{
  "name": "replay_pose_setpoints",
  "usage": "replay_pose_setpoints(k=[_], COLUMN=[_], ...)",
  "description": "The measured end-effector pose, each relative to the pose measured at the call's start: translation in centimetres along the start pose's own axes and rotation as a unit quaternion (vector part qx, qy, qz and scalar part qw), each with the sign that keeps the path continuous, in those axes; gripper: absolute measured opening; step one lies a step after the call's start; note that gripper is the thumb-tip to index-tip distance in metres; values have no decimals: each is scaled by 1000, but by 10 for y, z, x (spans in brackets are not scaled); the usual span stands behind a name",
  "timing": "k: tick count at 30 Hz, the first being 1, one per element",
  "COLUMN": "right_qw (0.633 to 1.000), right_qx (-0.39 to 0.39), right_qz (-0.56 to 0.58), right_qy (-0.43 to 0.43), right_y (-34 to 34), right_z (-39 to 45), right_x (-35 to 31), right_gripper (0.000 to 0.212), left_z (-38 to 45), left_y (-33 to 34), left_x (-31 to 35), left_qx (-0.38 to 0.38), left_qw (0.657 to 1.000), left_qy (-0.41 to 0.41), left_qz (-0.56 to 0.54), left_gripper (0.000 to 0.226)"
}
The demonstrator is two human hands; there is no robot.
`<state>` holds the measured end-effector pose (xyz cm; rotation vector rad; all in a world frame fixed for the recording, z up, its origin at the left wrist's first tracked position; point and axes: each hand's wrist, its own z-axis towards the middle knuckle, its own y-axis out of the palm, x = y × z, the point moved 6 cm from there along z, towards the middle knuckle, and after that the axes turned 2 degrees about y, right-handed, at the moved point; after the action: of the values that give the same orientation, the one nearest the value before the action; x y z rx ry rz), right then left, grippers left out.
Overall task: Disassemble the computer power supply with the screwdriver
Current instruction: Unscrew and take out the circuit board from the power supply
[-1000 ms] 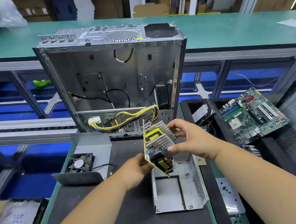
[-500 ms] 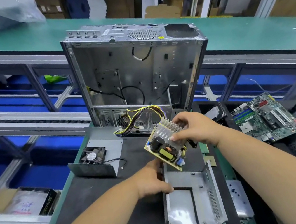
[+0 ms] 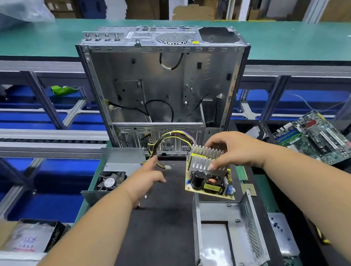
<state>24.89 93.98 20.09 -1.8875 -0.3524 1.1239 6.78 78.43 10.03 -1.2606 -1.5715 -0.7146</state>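
My right hand (image 3: 233, 151) grips the power supply circuit board (image 3: 208, 179) by its finned silver heatsink, holding it tilted above the black mat. A bundle of yellow and black wires (image 3: 171, 139) runs from the board toward the case. My left hand (image 3: 148, 178) hovers left of the board with fingers relaxed, its fingertips close to the wire bundle's white connector and holding nothing. The empty metal power supply shell (image 3: 226, 237) lies on the mat just below the board. The shell's cover with its fan (image 3: 111, 181) sits at the left. No screwdriver is in view.
An open, stripped computer case (image 3: 162, 84) stands upright behind the mat. A green motherboard (image 3: 316, 140) lies at the right. A small metal plate (image 3: 282, 233) lies right of the shell. A conveyor frame runs along the left, and a green bench stretches behind.
My left hand let go of the board, passed by the shell and moved up and left toward the wires. My right hand now holds the board alone, turned flatter.
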Motion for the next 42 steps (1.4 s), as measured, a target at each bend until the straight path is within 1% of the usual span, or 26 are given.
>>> replay_pose_setpoints(k=[2, 4, 6, 7, 9, 11, 13, 15, 17, 18, 19, 20, 21, 22, 24, 25, 26, 27, 28, 29, 30, 32, 33, 36, 39, 42], right_qw=[1000, 1000, 1000, 1000, 999, 999, 998, 998, 998, 998, 998, 997, 997, 997, 996, 996, 995, 994, 993, 992, 990, 985, 982, 972, 962, 954], right_qx=[-4, -3, -3, -4, -13, -25, -28, -21, -16, -14, -12, -10, -6, -1, 11, 18, 25, 29, 33, 36, 38, 43, 46, 66, 95, 113], right_qz=[-3, 16, 24, 16, -4, -25, -43, -53, -59, -61, -64, -67, -70, -72, -69, -66, -64, -65, -67, -70, -75, -80, -83, -110, -102, -73], right_qy=[3, 12, 21, 24, 30, 31, 28, 25, 22, 22, 23, 26, 31, 36, 51, 60, 70, 79, 90, 103, 117, 149, 162, 195, 233, 269], right_y=[1, 1, 1, 1, 1, 2, 2, -1, -4, -6, -7, -9, -10, -12, -14, -14, -14, -14, -13, -11, -9, -3, 1, 15, 26, 35], right_z=[1, 1, 1, 2, 3, 4, 4, 5, 5, 5, 5, 6, 7, 8, 9, 10, 11, 12, 13, 15, 17, 21, 24, 34, 44, 53], right_x=[1, 2, 2, 1, 0, -2, -5, -8, -13, -15, -17, -19, -20, -21, -20, -18, -17, -16, -15, -13, -12, -8, -8, -11, -18, -25], right_gripper=[51, 50, 48, 48, 46, 45, 46, 48, 50, 52, 53, 54, 56, 57, 58, 58, 57, 57, 57, 58, 59, 62, 64, 62, 62, 53], left_z=[3, 5, 7, 7, 10, 14, 19, 23, 27, 29, 33, 36, 39, 43, 46, 45, 43, 43, 45, 47, 47, 46, 45, 39, 32, 27], left_y=[-3, -5, -6, -8, -16, -24, -33, -41, -47, -48, -47, -45, -41, -37, -28, -25, -23, -24, -25, -29, -35, -48, -54, -59, -55, -50], left_x=[4, 9, 16, 18, 20, 16, 9, 3, 2, 3, 6, 11, 15, 18, 18, 16, 15, 13, 11, 11, 15, 30, 39, 65, 88, 102], left_qx=[19, 50, 70, 82, 109, 141, 180, 199, 191, 182, 176, 170, 156, 129, 42, 4, -23, -33, -25, 0, 35, 105, 129, 147, 165, 178], left_qw=[999, 993, 980, 975, 970, 974, 976, 979, 977, 967, 955, 947, 947, 958, 992, 998, 999, 997, 994, 990, 985, 970, 956, 907, 851, 789], left_qy=[11, 28, 59, 79, 111, 106, 62, 7, -18, -16, -2, 21, 43, 58, 38, 19, 15, 30, 47, 62, 76, 104, 121, 181, 261, 325], left_qz=[-26, -99, -175, -190, -184, -146, -105, -47, 95, 175, 238, 271, 277, 250, 117, 62, 44, 62, 92, 123, 148, 194, 233, 351, 426, 489], left_gripper=[88, 80, 79, 79, 77, 77, 72, 67, 65, 63, 61, 55, 47, 40, 44, 48, 50, 47, 39, 29, 22, 18, 16, 10, 20, 25])
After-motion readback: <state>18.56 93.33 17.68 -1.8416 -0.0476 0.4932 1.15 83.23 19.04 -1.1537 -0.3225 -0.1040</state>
